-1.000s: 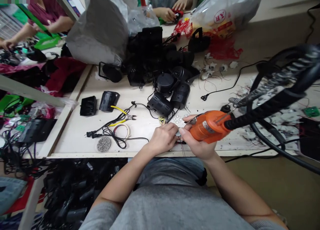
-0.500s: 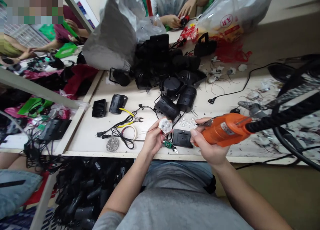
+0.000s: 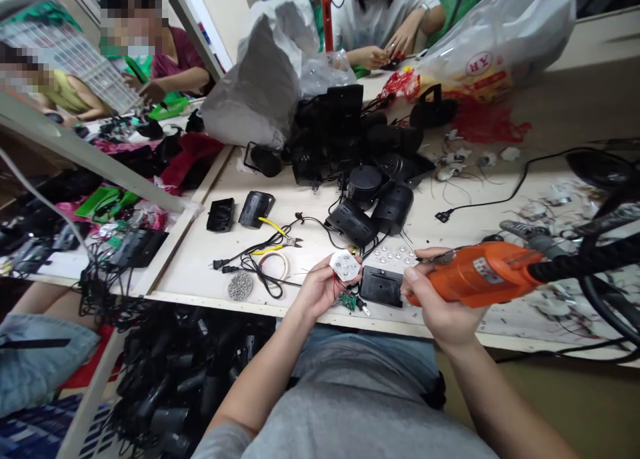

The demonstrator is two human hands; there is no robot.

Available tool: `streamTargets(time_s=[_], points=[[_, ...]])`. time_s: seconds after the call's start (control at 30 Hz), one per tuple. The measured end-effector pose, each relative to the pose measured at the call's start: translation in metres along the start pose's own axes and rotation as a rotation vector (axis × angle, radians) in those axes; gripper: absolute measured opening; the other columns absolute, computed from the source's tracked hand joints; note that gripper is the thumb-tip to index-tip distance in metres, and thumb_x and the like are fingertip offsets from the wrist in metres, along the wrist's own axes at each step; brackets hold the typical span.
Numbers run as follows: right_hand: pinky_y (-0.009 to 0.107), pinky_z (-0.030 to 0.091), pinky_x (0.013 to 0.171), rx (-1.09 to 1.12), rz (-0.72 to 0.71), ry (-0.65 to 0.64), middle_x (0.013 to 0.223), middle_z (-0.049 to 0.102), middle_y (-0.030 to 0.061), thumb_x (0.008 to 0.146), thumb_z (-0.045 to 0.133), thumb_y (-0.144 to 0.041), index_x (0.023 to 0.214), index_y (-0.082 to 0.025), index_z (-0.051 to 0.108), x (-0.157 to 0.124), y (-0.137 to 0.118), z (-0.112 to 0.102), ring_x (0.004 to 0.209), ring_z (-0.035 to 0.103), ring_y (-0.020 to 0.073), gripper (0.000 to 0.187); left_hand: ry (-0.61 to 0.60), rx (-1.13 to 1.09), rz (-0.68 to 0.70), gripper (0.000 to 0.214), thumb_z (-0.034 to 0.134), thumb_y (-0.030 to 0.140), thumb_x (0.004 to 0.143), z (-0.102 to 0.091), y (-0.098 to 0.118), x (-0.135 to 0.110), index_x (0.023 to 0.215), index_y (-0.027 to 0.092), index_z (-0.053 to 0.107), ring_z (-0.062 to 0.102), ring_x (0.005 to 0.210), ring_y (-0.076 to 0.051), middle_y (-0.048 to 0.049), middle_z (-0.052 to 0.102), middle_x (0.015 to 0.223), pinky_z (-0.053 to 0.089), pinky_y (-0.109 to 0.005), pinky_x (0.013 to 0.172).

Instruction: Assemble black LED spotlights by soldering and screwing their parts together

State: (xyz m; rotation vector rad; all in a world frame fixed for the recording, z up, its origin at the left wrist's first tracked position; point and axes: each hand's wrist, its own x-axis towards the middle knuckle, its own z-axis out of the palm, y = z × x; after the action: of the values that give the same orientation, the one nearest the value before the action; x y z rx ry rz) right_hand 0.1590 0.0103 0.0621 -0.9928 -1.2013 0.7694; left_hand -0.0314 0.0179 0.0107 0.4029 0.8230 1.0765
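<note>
LED board [image 3: 345, 266], a white hexagonal plate set with round lenses, is held up in the left hand [image 3: 320, 289], clear of the counter [image 3: 190, 259]. The fingers [image 3: 324, 272] of that hand are partly closed, pinching the plate's lower edge against the thumb and tilting its face up toward the camera. Just below those fingers, a small green circuit board [image 3: 349, 301] hangs from the plate by thin red wires.

To the right, the right hand [image 3: 440, 299] has its fingers [image 3: 413, 276] closed firmly around the body of an orange electric screwdriver [image 3: 480, 276]. The thin bit points left toward the plate without touching it, and a black cord runs off to the right. Directly beneath the right fingers lies a black plastic lamp housing [image 3: 381, 286], with a clear panel of LED lenses [image 3: 393, 256] just beyond them. Left of the left fingers, yellow-handled wire cutters [image 3: 273, 236] lie near black plug cords [image 3: 250, 269]. Across the counter, a co-worker's hands [image 3: 385, 54] work on something small.
</note>
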Motion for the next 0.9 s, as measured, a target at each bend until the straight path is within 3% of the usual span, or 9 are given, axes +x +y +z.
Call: streamTargets(time_s=[0.23,0.4,0.47,0.53,0.67,0.8,0.9], points=[[0.025,0.049,0.038,0.006,-0.007,0.014,0.058,0.059,-0.0072,0.080,0.073,-0.017,0.096,-0.023,0.063,0.001,-0.003,0.003,0.040,0.057,0.0126,0.020,-0.009,0.000,-0.030,0.032,0.066,0.016,0.079,-0.003,0.000,0.003,0.110,0.009,0.069,0.075,0.094,-0.027,-0.0150,0.077,0.100,0.064,-0.036,0.084],[0.025,0.047,0.036,0.008,-0.005,0.030,0.058,0.059,-0.0069,0.080,0.075,-0.020,0.096,-0.023,0.064,0.000,-0.001,0.003,0.038,0.056,0.0127,0.019,0.028,0.132,0.007,0.032,0.074,0.027,0.079,-0.001,-0.004,-0.002,0.106,0.012,0.070,0.073,0.089,-0.023,-0.0117,0.076,0.100,0.062,-0.034,0.080],[0.026,0.049,0.039,-0.006,0.015,0.041,0.060,0.060,-0.0074,0.079,0.077,-0.023,0.097,-0.024,0.063,0.000,-0.001,0.001,0.041,0.058,0.0126,0.022,0.042,0.344,0.107,0.034,0.077,0.033,0.079,0.004,-0.006,-0.004,0.107,0.014,0.071,0.071,0.081,-0.019,-0.0079,0.075,0.094,0.060,-0.032,0.076],[0.027,0.053,0.046,0.003,0.036,0.041,0.060,0.060,-0.0083,0.081,0.077,-0.025,0.099,-0.024,0.062,0.000,-0.002,-0.003,0.044,0.059,0.0127,0.024,0.009,0.663,0.295,0.034,0.077,0.036,0.081,0.011,-0.007,-0.006,0.109,0.018,0.072,0.068,0.079,-0.017,-0.0057,0.073,0.092,0.058,-0.031,0.076],[0.029,0.053,0.050,0.044,0.031,0.095,0.059,0.059,-0.0082,0.083,0.076,-0.026,0.101,-0.023,0.060,0.003,-0.010,-0.014,0.045,0.058,0.0125,0.024,-0.194,1.319,0.681,0.028,0.067,0.036,0.092,0.027,-0.012,-0.002,0.115,0.019,0.069,0.066,0.095,-0.022,-0.0083,0.072,0.103,0.054,-0.037,0.088],[0.029,0.050,0.048,0.022,0.027,0.127,0.058,0.057,-0.0087,0.083,0.076,-0.027,0.101,-0.022,0.060,0.005,-0.016,-0.024,0.045,0.056,0.0128,0.025,-0.274,1.791,0.761,0.026,0.055,0.028,0.098,0.037,-0.019,0.005,0.120,0.018,0.065,0.063,0.096,-0.025,-0.0101,0.069,0.105,0.053,-0.041,0.088],[0.030,0.050,0.048,0.022,0.044,0.131,0.058,0.058,-0.0084,0.083,0.076,-0.028,0.101,-0.023,0.060,0.004,-0.016,-0.029,0.045,0.056,0.0135,0.024,-0.310,1.946,0.762,0.028,0.050,0.025,0.099,0.041,-0.022,0.007,0.123,0.016,0.062,0.060,0.097,-0.026,-0.0104,0.068,0.108,0.051,-0.041,0.087]])
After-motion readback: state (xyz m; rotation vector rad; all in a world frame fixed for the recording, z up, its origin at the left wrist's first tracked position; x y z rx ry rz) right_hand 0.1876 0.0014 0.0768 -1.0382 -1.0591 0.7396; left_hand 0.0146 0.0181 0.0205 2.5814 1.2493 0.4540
